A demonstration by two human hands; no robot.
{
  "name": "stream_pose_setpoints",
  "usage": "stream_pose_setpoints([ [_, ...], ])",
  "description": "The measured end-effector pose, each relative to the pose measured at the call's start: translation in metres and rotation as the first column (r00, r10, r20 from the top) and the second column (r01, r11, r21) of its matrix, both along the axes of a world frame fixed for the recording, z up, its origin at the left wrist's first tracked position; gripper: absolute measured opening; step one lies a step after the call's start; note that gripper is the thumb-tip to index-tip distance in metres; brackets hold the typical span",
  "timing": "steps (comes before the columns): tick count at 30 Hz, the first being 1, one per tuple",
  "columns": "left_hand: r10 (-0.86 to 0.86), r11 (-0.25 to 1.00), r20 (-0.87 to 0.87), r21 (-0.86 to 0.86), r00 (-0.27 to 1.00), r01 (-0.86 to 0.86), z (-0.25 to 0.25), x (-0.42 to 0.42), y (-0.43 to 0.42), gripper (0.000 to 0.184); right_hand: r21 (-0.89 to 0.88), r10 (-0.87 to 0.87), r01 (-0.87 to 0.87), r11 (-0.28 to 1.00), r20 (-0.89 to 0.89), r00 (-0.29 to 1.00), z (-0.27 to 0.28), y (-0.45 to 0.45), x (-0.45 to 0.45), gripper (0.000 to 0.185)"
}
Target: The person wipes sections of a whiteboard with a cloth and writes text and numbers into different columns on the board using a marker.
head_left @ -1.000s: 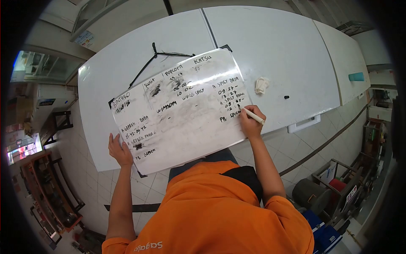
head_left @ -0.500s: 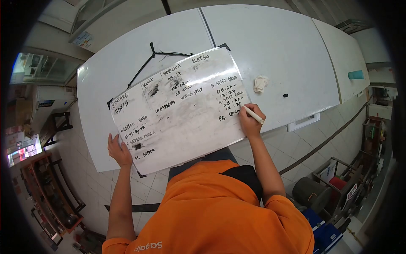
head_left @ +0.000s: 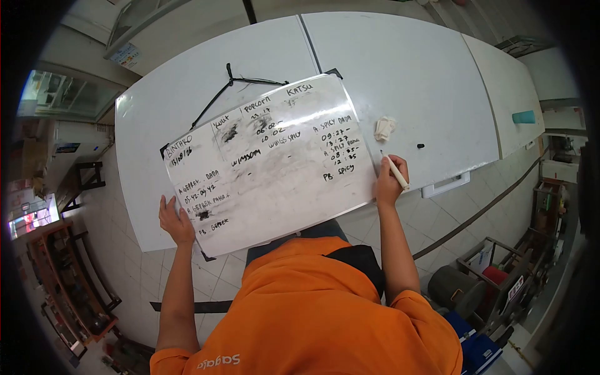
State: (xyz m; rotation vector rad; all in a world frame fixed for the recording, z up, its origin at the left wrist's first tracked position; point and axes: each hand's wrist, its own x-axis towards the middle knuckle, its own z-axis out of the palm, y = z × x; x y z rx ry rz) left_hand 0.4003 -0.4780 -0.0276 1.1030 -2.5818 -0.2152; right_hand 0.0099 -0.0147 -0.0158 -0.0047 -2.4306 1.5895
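A whiteboard (head_left: pixel 275 200) with black handwriting lies tilted on a large white surface, its black hanging cord (head_left: pixel 212 103) stretched out behind it. My left hand (head_left: pixel 177 220) holds the board's left edge, thumb over the frame and fingers outside it. Just beyond the right edge, my right hand (head_left: pixel 392 181) grips a white marker (head_left: pixel 397 172) whose tip points up and away from me. The tip is off the writing. To the right lie a crumpled white tissue (head_left: pixel 385 129) and a small black cap (head_left: pixel 420 146).
A teal cup (head_left: pixel 524 117) lies towards the far right of the white surface (head_left: pixel 400 69). A white handle (head_left: pixel 445 182) juts from its near side. On the tiled floor to the right stand a grey drum (head_left: pixel 456 284) and a metal rack. Wooden shelving (head_left: pixel 72 281) is at left.
My right hand has moved right with the marker, off the board's lower right writing and past its edge. "12:35" now shows uncovered. My left hand stays on the board's edge.
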Motion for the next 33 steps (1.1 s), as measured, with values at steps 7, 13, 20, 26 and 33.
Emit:
stream_pose_setpoints([
  [7, 0.001, 1.0, -0.026, 0.028, 1.0, 0.0, 0.0, 0.004, -0.002, 0.048, 0.042, 0.129, -0.128, 0.991, -0.023, 0.991, 0.011, -0.005, 0.02, 0.02],
  [13, 0.017, 0.999, -0.019, 0.033, 1.0, -0.017, -0.003, 0.006, 0.0, 0.043, 0.085, 0.246, -0.239, 0.967, -0.085, 0.966, 0.037, -0.031, 0.031, 0.021],
  [20, -0.009, 0.997, -0.041, 0.073, 0.999, 0.012, -0.001, 0.016, -0.005, 0.041, 0.19, 0.519, -0.502, 0.844, -0.051, 0.853, 0.062, -0.093, 0.094, 0.018],
  [26, -0.03, 0.99, -0.158, 0.133, 0.987, 0.051, 0.003, 0.018, -0.006, 0.029, -0.012, 0.744, -0.748, 0.663, 0.12, 0.657, 0.089, -0.164, 0.162, 0.018],
  [33, 0.107, 0.959, -0.056, 0.27, 0.993, -0.088, -0.003, 0.01, -0.031, 0.025, 0.005, 0.559, -0.569, 0.822, -0.195, 0.806, 0.122, -0.208, 0.187, 0.015],
])
